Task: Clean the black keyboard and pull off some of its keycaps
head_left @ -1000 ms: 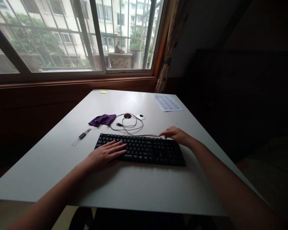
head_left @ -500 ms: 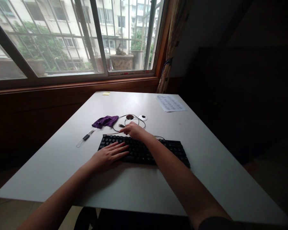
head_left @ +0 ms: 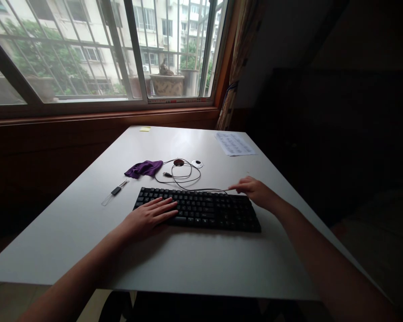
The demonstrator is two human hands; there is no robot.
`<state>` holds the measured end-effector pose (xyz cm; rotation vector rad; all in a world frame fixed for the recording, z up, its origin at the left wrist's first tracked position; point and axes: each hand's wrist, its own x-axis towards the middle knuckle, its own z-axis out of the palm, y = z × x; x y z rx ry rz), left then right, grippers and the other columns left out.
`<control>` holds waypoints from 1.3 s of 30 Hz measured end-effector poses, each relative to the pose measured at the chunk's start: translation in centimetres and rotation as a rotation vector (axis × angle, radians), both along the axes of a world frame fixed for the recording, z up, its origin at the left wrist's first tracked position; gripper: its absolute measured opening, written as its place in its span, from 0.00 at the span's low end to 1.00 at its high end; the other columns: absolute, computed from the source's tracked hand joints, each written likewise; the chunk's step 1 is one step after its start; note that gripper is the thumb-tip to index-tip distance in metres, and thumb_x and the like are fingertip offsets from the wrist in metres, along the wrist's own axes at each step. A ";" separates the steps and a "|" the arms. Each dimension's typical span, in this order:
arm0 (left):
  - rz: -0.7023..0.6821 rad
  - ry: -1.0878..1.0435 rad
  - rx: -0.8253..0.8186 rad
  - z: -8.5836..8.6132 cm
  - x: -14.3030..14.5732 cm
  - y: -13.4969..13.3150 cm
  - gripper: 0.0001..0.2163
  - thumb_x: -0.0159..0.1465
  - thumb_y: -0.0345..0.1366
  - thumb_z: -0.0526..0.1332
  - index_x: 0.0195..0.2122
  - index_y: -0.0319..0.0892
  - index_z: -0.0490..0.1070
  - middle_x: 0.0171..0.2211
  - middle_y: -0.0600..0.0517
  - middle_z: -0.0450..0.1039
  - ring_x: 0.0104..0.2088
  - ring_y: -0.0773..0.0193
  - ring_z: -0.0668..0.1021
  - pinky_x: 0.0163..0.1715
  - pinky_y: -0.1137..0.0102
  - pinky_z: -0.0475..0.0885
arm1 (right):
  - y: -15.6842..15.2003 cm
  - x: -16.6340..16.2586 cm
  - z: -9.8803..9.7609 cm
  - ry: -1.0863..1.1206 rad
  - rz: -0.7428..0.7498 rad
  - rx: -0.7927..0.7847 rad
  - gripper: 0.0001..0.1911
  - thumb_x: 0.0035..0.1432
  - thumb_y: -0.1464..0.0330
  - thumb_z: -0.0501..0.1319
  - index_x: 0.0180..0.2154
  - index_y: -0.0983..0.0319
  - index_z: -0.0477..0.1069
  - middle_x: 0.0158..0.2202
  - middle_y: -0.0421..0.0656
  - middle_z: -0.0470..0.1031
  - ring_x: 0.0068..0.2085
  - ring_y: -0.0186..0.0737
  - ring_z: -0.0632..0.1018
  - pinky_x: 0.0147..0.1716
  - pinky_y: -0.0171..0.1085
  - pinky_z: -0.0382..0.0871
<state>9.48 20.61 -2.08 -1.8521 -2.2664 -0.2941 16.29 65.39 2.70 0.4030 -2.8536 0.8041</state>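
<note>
Dim room, daylight only from the window ahead. White table (head_left: pixel 195 264) fills my view, its near edge bare.

- Left hand (head_left: pixel 147 216): flat, palm down, fingers stretched out and close together. It lies on the near-left keys of the black keyboard (head_left: pixel 208 210) and grips nothing.
- The keyboard sits square to me at mid-table, long side across.
- Right hand (head_left: pixel 255 190): at the keyboard's far right corner, knuckles up, fingers loosely bent and pointing left. The fingertips reach the thin black cable (head_left: pixel 184 181) where it runs along the back edge. I cannot tell whether they pinch it or only touch it.
- The cable runs left behind the keyboard, lies in loose loops and ends in a USB plug (head_left: pixel 167 174) lying free on the table.
- Left of the keyboard, apart from it: a small clear-handled tool (head_left: pixel 114 191) with a black middle; I cannot make out the type.
- Beyond that, a crumpled purple cloth (head_left: pixel 143 168), just beside the cable loops.
- Behind the loops, a round cable hole (head_left: pixel 178 162) with its white cap (head_left: pixel 197 163) lying next to it.
- Far right: a printed sheet (head_left: pixel 235 144). Far edge: a yellow sticky note (head_left: pixel 145 129).
- Barred window (head_left: pixel 87 53), planter (head_left: pixel 168 82) outside, curtain (head_left: pixel 237 58) at right.
</note>
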 end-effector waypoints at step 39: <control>0.052 -0.040 0.052 -0.2 -0.5 -2.0 0.28 0.70 0.40 0.60 0.69 0.49 0.55 0.69 0.47 0.58 0.67 0.50 0.64 0.65 0.50 0.63 | -14.1 -3.4 -0.9 -0.139 0.186 -0.117 0.16 0.65 0.67 0.61 0.53 0.56 0.78 0.38 0.43 0.74 0.37 0.37 0.75 0.42 0.36 0.70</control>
